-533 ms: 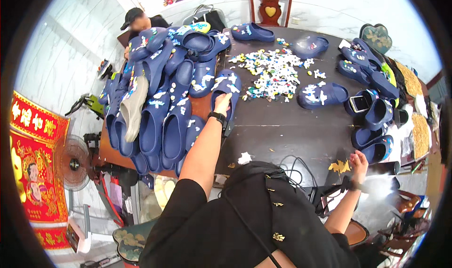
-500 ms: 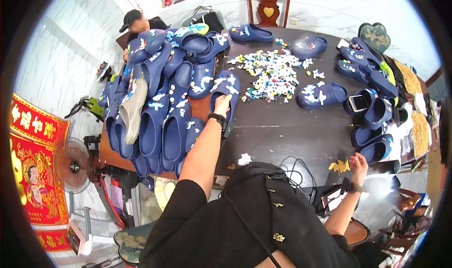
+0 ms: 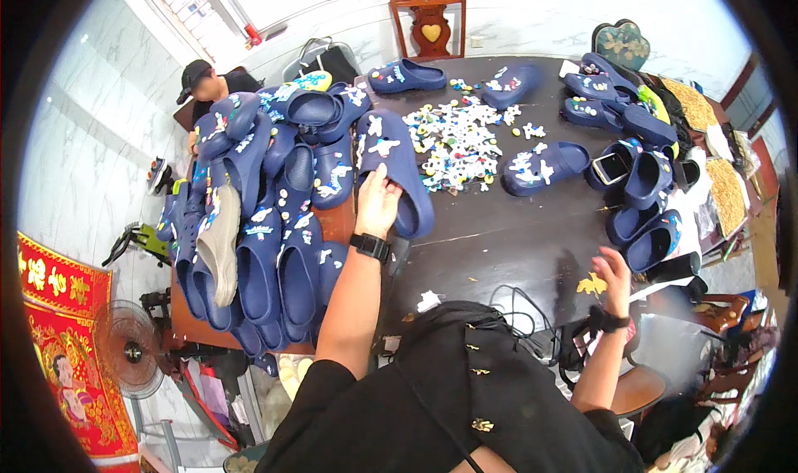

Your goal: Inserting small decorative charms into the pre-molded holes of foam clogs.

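On dark table, left hand lies on a navy clog, fingers together and curled over its upper; clog sits at table middle-left, beside the big clog pile, which has one grey clog in it. Black watch on left wrist. Right hand near the table's right front edge, fingers spread, holding nothing, just beside a small yellow charm. Heap of white and coloured charms at table centre. More navy clogs at right. Red banner with gold characters low left, rectangular, by a standing fan. Wooden chair at far end. Another person in a black cap sits at far left.
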Tool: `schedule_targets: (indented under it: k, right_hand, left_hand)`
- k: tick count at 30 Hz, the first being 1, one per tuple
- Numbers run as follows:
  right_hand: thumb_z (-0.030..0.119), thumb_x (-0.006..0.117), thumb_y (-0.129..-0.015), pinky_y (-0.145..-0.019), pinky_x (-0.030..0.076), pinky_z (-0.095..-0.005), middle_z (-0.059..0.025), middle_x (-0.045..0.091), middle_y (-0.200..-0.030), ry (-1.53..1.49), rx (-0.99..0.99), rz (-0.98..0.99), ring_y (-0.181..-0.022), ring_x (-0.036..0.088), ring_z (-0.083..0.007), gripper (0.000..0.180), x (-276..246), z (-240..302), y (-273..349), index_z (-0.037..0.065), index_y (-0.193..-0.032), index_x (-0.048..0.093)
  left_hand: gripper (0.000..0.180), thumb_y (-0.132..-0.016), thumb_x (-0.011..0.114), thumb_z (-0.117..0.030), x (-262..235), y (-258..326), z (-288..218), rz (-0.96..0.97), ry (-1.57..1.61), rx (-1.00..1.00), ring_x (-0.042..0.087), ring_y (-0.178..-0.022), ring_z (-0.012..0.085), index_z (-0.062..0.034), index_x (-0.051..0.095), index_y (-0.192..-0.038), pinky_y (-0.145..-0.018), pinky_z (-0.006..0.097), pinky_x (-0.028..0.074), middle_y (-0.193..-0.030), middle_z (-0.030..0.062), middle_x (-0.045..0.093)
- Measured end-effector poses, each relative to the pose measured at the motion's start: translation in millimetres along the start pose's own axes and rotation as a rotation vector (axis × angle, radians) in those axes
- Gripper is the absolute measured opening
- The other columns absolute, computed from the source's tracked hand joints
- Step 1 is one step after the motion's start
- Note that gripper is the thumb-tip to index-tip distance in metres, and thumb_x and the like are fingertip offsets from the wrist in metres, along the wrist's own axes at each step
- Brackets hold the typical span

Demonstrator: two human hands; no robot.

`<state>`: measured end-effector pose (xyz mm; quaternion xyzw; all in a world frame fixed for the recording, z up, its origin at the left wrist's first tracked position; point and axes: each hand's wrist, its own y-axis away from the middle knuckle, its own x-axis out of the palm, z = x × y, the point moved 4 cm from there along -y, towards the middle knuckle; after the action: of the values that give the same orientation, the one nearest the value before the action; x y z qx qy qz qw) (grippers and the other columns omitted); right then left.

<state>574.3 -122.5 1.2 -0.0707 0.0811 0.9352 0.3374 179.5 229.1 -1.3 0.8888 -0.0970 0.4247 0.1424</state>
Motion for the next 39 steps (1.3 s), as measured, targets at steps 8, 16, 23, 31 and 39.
schedule_targets:
  k: [8, 16, 23, 31, 39]
  right_hand:
    - [0.014, 0.074, -0.078, -0.089, 0.049, -0.0377, -0.0134, 0.043, -0.132, -0.122, -0.179, 0.636, -0.110, 0.052, -0.0253, 0.092, 187, 95, -8, 0.014, -0.148, 0.015]
    - [0.004, 0.064, -0.073, -0.103, 0.036, -0.0381, -0.0246, 0.038, -0.142, 0.089, -0.362, 0.516, -0.128, 0.044, -0.0352, 0.087, 247, 102, -20, 0.011, -0.147, 0.020]
    - [0.000, 0.052, -0.076, -0.077, 0.045, -0.0250, -0.0062, 0.057, -0.107, -0.459, -0.016, 0.313, -0.087, 0.055, -0.0120, 0.054, 236, 80, -96, 0.003, -0.130, 0.049]
    - [0.013, 0.060, -0.083, -0.096, 0.039, -0.0338, -0.0138, 0.052, -0.125, -0.241, -0.228, -0.128, -0.111, 0.050, -0.0224, 0.048, 134, 64, -266, -0.002, -0.127, 0.049]
    - [0.028, 0.070, -0.082, -0.082, 0.049, -0.0355, -0.0141, 0.055, -0.122, 0.147, -0.277, -0.210, -0.105, 0.055, -0.0249, 0.062, 53, -27, -471, 0.001, -0.132, 0.045]
  left_hand:
    - [0.028, -0.094, 0.058, -0.023, 84, 43, 73, 0.126, 0.046, -0.128, 0.054, -0.104, 0.0199, -0.0046, 0.053, -0.115, -0.090, 0.036, 0.044, -0.112, 0.0077, 0.056]
    - [0.026, -0.095, 0.055, -0.020, 96, 46, 63, 0.238, -0.005, -0.077, 0.054, -0.108, 0.0232, -0.0037, 0.051, -0.115, -0.096, 0.042, 0.045, -0.115, 0.0093, 0.055]
    - [0.036, -0.096, 0.050, -0.012, 92, 84, 10, 0.428, -0.435, -0.119, 0.058, -0.109, 0.0215, 0.0046, 0.049, -0.128, -0.095, 0.036, 0.046, -0.114, 0.0157, 0.060]
    - [0.024, -0.093, 0.052, -0.010, -44, 168, -31, -0.084, -0.714, -0.043, 0.061, -0.097, 0.0148, 0.0004, 0.061, -0.113, -0.086, 0.027, 0.047, -0.102, 0.0080, 0.064]
    - [0.023, -0.090, 0.049, -0.005, -101, 257, -33, -0.537, -0.698, 0.016, 0.059, -0.088, 0.0095, -0.0025, 0.063, -0.108, -0.075, 0.021, 0.044, -0.098, 0.0046, 0.065]
